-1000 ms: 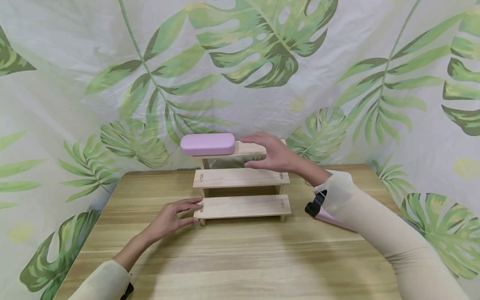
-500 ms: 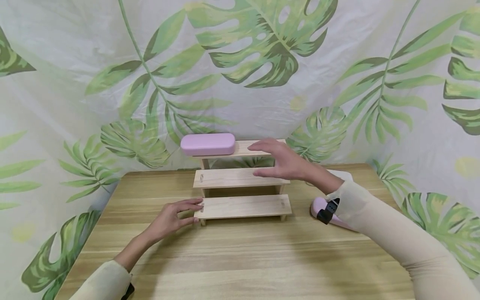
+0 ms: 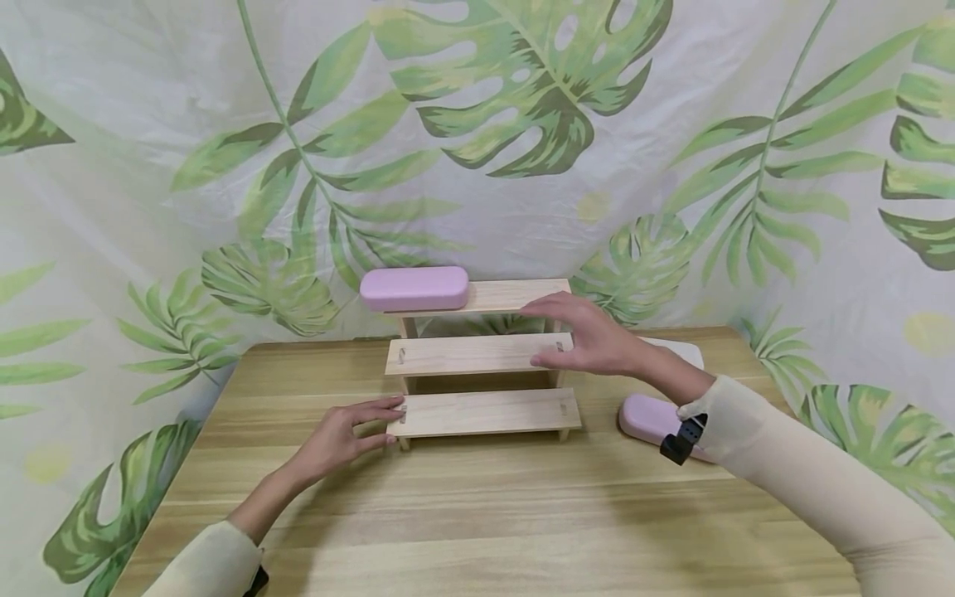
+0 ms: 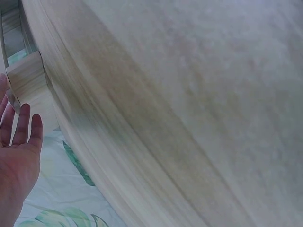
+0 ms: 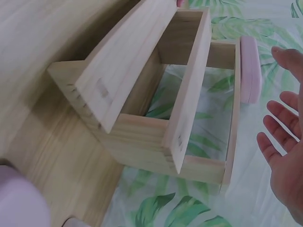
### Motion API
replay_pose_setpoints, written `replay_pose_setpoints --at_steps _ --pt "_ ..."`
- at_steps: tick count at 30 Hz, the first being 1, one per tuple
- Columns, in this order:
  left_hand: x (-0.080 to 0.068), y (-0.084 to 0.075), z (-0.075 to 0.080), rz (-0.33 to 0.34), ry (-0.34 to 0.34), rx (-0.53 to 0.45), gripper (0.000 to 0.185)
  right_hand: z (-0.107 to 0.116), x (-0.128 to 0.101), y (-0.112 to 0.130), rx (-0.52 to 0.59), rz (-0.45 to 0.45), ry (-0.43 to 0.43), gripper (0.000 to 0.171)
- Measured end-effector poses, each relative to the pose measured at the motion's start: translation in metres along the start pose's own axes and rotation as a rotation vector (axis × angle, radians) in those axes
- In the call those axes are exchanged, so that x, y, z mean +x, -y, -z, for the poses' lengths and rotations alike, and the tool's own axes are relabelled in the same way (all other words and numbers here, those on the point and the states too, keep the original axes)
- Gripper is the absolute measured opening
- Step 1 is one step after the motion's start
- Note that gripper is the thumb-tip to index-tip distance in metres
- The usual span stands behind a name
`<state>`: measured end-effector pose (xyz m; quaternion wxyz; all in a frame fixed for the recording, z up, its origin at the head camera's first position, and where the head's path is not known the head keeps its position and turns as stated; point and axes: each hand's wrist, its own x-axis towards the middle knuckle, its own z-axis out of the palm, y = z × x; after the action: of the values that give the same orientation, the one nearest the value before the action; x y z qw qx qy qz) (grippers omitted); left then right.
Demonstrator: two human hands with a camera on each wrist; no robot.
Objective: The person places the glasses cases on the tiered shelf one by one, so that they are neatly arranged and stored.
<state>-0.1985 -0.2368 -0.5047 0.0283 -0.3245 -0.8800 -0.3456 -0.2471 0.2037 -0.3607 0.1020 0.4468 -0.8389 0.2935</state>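
A three-step wooden shelf (image 3: 481,355) stands at the back of the table. On the left of its top step lies a closed lilac glasses case (image 3: 414,288), also at the shelf's far end in the right wrist view. My left hand (image 3: 337,433) touches the left end of the bottom step, its fingers fairly straight and the thumb near the front edge. With nothing in it, my right hand (image 3: 597,338) hovers at the right end of the middle and top steps, fingers spread and loosely bent. The right wrist view shows this empty palm (image 5: 289,175) beside the shelf.
A second lilac case (image 3: 647,417) lies on the table (image 3: 477,522) to the right, partly hidden by my right wrist. Behind that forearm sits a flat white object (image 3: 679,351), its kind unclear. A leaf-print cloth (image 3: 477,199) hangs behind the table.
My right hand has drawn back to the right and slightly down, away from the glasses case on the top step. More of the second case shows now. The left hand stays put.
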Motion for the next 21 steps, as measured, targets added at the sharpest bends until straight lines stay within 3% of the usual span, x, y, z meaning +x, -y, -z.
replay_pose_setpoints --at_steps 13,21 --pt "0.000 0.000 0.002 -0.007 0.006 -0.010 0.040 0.003 -0.033 -0.008 -0.001 -0.067 0.017 0.066" --pt "0.000 0.001 0.002 -0.005 0.016 -0.019 0.042 0.005 -0.052 -0.020 -0.035 -0.039 0.001 0.065"
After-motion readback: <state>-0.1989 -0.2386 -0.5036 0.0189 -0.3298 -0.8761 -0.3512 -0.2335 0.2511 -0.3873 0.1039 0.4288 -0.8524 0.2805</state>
